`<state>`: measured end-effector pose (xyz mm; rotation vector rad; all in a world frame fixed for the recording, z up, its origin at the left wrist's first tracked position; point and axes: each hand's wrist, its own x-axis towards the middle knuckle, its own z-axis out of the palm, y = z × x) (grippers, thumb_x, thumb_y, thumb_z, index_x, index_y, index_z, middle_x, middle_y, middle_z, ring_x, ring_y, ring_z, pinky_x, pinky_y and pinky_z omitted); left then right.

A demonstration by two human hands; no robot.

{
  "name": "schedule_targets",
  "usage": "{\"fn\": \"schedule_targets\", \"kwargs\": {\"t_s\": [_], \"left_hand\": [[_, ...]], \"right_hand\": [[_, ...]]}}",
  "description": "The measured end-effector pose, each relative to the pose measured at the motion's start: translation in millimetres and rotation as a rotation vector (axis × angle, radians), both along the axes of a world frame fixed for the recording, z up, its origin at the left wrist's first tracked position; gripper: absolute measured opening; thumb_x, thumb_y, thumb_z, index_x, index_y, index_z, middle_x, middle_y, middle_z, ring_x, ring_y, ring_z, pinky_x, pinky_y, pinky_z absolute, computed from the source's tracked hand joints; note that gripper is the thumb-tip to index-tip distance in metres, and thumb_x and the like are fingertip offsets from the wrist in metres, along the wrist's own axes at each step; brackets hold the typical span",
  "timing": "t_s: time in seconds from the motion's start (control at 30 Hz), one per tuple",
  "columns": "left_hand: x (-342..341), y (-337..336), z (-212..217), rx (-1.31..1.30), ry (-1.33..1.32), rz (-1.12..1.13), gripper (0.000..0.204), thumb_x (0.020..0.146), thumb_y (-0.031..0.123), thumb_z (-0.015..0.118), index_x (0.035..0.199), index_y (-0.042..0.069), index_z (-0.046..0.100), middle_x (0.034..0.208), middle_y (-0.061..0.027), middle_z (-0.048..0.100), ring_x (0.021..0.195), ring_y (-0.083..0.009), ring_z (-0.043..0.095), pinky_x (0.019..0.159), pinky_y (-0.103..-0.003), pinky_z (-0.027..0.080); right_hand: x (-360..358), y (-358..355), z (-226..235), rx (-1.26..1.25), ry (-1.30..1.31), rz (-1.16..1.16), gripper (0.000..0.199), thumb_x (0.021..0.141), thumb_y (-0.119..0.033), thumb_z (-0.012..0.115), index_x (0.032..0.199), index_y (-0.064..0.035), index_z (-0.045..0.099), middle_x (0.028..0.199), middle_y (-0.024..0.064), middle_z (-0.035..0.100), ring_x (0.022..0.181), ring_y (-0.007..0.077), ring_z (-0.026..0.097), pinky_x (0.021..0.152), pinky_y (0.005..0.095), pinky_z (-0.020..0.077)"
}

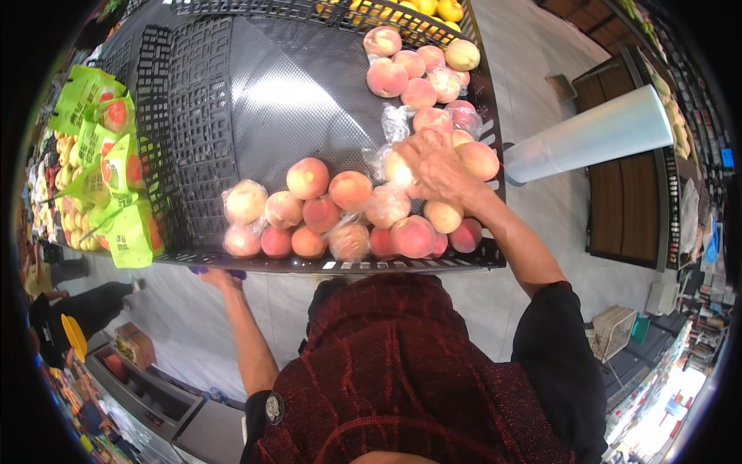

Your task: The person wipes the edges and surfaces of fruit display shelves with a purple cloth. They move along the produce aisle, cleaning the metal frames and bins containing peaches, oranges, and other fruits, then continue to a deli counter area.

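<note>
Peaches lie heaped at the near edge of a black plastic crate. The right hand rests on one, fingers spread over it. The left hand sits below the crate's front rim, its fingers hidden.

Single view from a head-worn fisheye camera, looking steeply down over the wearer's chest onto a black slatted produce shelf. The wearer's dark red garment fills the lower centre, very close to the lens; both forearms enter from the lower edge and extend upward toward the shelf. The shelf front rail lies near, roughly at arm's reach, with the peaches in the mid-frame. The floor appears farther off, to either side of the shelf. Straight edges bow toward the dark circular rim. No second view is supplied, so no overlap applies.
</note>
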<state>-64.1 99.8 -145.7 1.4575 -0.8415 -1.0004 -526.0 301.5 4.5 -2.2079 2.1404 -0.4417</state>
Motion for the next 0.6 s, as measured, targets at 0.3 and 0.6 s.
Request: {"fn": "schedule_targets", "kwargs": {"t_s": [0.3,0.6], "left_hand": [[58,-75,-3,0.011,-0.025,0.069,0.023,0.086,0.013,0.061,0.105,0.001,0.057,0.091,-0.0085,0.062,0.071,-0.0209,0.061,0.059,-0.036,0.054],[122,-138,-16,-0.07,-0.044,0.036,0.029,0.087,0.015,0.06,0.111,-0.001,0.057,0.098,-0.0075,0.062,0.08,-0.0199,0.061,0.071,-0.035,0.054]], "right_hand": [[-16,-13,33,0.233,-1.59,-0.292,0.071,0.076,-0.029,0.069,0.134,-0.0006,0.042,0.133,0.0117,0.049,0.124,0.0227,0.046,0.107,0.0386,0.0335],[25,-7,47,0.125,-1.884,-0.32,0.059,0.089,-0.028,0.057,0.136,0.0026,0.038,0.135,0.0124,0.046,0.129,0.0218,0.04,0.112,0.036,0.0241]]}}
